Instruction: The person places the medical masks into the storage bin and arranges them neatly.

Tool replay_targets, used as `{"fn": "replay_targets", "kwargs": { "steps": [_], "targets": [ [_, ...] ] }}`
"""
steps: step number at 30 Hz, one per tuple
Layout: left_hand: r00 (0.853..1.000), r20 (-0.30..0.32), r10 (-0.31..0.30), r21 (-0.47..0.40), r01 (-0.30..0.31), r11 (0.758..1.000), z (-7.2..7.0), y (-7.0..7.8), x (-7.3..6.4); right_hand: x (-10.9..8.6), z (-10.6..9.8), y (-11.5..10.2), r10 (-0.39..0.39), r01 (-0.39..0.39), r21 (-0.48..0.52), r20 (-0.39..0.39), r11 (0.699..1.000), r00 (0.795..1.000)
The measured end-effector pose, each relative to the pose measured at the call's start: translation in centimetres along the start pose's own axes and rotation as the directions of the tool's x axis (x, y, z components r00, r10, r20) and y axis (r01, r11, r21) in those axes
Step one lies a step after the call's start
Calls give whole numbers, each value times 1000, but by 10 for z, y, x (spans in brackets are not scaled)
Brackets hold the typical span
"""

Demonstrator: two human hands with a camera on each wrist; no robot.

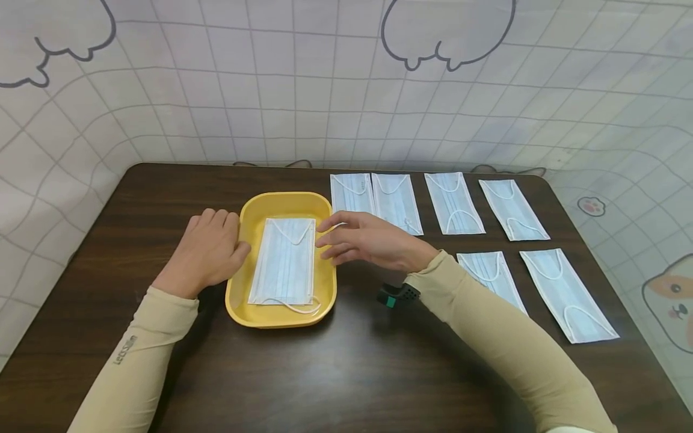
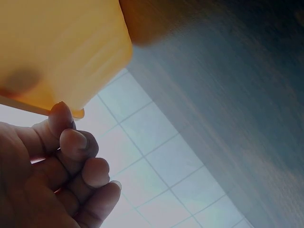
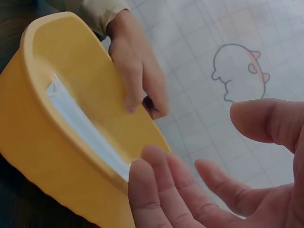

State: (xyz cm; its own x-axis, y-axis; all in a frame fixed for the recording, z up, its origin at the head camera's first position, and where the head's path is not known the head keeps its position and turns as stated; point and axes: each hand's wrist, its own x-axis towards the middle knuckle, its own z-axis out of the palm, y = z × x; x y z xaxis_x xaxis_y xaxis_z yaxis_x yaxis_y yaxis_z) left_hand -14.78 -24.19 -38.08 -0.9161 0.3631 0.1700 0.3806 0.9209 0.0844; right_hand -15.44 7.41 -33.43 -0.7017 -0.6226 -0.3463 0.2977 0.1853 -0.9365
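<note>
Mask [image 1: 286,267] inside tray [image 1: 326,279], long axis near-to-far along tray's length, loops [image 1: 295,242] at both ends. Left hand [image 1: 210,249] pinching tray's left side; right hand [image 1: 373,240] loosely spread by its right; hands apart.

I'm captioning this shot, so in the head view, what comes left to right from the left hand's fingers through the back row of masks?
Left hand's fingers, yellow tray, first mask, second mask, third mask, fourth mask.

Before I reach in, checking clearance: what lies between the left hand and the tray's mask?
Just a bare strip of the yellow tray, as the head view shows.
</note>
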Motion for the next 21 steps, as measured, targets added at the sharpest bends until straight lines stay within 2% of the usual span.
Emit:
{"fn": "replay_targets", "kwargs": {
  "steps": [4, 9, 14, 21],
  "targets": [
    [1000, -8, 3, 3, -3, 1000, 1, -1, 0, -2, -3, 4, -13, 12, -41, -26, 999, 1000],
    [1000, 14, -4, 3, 4, 1000, 1, -1, 0, -5, -5, 8, -35, 28, -88, -78, 996, 996],
    [1000, 31, -6, 8, 6, 1000, -1, -1, 0, -10, -8, 14, -68, 52, -121, -131, 991, 989],
    [1000, 15, 4, 8, -4, 1000, 0, -1, 0, -18, -13, 22, -119, 84, -185, -190, 979, 975]
  ]
}}
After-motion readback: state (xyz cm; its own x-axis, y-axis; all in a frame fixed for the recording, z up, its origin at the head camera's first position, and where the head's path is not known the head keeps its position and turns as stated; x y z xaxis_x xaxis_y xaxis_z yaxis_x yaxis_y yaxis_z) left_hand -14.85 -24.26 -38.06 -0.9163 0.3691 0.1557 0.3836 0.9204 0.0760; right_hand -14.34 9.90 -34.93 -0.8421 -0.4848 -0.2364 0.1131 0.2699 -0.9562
